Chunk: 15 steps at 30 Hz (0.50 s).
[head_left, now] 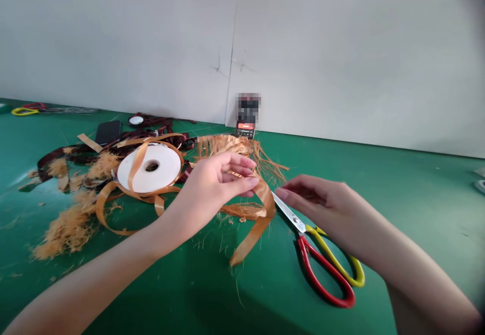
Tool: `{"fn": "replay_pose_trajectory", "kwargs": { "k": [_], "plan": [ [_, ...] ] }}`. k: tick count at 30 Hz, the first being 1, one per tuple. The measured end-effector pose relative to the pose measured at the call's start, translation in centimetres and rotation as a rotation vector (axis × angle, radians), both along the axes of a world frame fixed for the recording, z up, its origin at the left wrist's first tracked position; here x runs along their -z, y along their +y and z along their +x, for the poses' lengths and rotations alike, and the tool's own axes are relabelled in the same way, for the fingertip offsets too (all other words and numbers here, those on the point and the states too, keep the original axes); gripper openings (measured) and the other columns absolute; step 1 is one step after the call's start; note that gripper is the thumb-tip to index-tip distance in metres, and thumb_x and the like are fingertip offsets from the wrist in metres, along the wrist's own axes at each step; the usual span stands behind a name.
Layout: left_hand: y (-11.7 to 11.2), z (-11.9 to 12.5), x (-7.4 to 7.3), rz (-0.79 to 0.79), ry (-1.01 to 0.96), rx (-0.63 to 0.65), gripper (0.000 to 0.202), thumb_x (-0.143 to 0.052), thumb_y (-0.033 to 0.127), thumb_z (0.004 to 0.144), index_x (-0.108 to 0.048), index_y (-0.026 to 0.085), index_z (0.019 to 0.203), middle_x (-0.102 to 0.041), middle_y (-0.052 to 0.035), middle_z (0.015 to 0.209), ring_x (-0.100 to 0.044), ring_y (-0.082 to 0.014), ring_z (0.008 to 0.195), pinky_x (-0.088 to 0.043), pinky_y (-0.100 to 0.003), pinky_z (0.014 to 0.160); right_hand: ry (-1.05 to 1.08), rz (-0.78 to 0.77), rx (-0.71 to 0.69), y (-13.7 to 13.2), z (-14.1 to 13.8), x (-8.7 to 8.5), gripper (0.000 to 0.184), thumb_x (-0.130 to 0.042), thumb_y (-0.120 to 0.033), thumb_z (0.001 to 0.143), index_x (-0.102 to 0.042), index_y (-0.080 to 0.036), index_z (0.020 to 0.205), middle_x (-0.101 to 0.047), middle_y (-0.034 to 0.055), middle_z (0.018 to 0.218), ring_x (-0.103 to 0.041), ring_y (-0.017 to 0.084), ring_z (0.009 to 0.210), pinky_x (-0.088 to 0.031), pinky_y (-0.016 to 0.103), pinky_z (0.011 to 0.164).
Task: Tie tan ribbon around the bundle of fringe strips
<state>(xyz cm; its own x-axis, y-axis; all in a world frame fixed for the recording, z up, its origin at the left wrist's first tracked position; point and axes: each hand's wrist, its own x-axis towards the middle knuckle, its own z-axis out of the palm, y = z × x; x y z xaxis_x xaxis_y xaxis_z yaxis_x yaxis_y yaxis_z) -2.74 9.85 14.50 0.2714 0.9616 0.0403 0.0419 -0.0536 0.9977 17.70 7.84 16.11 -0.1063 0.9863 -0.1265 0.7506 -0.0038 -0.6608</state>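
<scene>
My left hand (pixel 222 181) is closed in a pinch on an orange ribbon (pixel 261 213) that loops down from its fingers onto the green table (pixel 397 193). The ribbon's upper edge is frayed into loose threads. My right hand (pixel 314 198) hovers just right of the ribbon, fingers drawn together and pointing at it; whether they grip a thread I cannot make out. Below that hand lie scissors (pixel 326 264) with one red and one yellow handle, blades pointing toward the ribbon.
A white ribbon spool (pixel 149 168) sits left of my hands amid orange and dark red ribbon strips. Piles of frayed orange threads (pixel 68 229) lie at the left. A black phone (pixel 108 132), a small timer (pixel 246 129) and another pair of scissors (pixel 26 109) stand near the white back wall.
</scene>
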Motion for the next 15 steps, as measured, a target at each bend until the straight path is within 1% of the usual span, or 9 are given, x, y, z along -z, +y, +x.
{"fn": "replay_pose_trajectory", "kwargs": {
  "k": [2,4,7,11,15],
  "plan": [
    [0.1,0.0,-0.2,-0.011,0.03,0.014,0.025,-0.073,0.027,0.078,-0.064,0.017,0.099,-0.069,-0.0057,0.097,-0.072,-0.018,0.079,-0.062,-0.03,0.072,0.159,0.003,-0.058,0.3,-1.6,-1.2,0.032,-0.058,-0.053,0.081,-0.068,-0.023,0.08,-0.072,0.003,0.079,-0.064,0.018,0.072,-0.048,0.029,0.062],
    [0.1,-0.1,-0.4,-0.01,0.083,0.019,0.028,-0.075,0.027,0.075,-0.063,0.018,0.099,-0.07,-0.006,0.098,-0.073,-0.02,0.082,-0.062,-0.031,0.072,0.22,0.01,-0.084,0.5,-2.4,-1.7,0.026,-0.06,-0.047,0.082,-0.069,-0.023,0.08,-0.071,0.0021,0.078,-0.063,0.017,0.072,-0.047,0.028,0.062],
    [0.2,-0.3,-0.7,0.006,0.153,0.027,0.027,-0.074,0.023,0.074,-0.064,0.02,0.099,-0.07,-0.0043,0.096,-0.073,-0.0197,0.08,-0.062,-0.03,0.069,0.263,0.026,-0.082,0.8,-2.9,-1.5,0.022,-0.061,-0.042,0.082,-0.068,-0.022,0.076,-0.068,0.0002,0.073,-0.059,0.014,0.068,-0.044,0.026,0.059],
    [0.3,-0.6,-0.9,-0.005,0.163,0.042,0.025,-0.071,0.015,0.073,-0.065,0.02,0.097,-0.07,-0.0019,0.085,-0.073,-0.0194,0.074,-0.062,-0.028,0.064,0.363,-0.011,-0.11,0.9,-3.1,-1.0,0.018,-0.062,-0.037,0.084,-0.066,-0.021,0.075,-0.064,-0.0022,0.068,-0.055,0.011,0.063,-0.041,0.023,0.056],
    [0.5,-0.6,-1.0,0.036,0.209,0.047,0.024,-0.073,0.015,0.071,-0.066,0.02,0.093,-0.07,0.0007,0.073,-0.073,-0.0188,0.069,-0.061,-0.025,0.06,0.448,-0.041,-0.159,0.6,-3.3,-0.7,0.014,-0.06,-0.029,0.086,-0.062,-0.019,0.077,-0.062,-0.0023,0.071,-0.055,0.01,0.067,-0.044,0.022,0.061]
  ]
}}
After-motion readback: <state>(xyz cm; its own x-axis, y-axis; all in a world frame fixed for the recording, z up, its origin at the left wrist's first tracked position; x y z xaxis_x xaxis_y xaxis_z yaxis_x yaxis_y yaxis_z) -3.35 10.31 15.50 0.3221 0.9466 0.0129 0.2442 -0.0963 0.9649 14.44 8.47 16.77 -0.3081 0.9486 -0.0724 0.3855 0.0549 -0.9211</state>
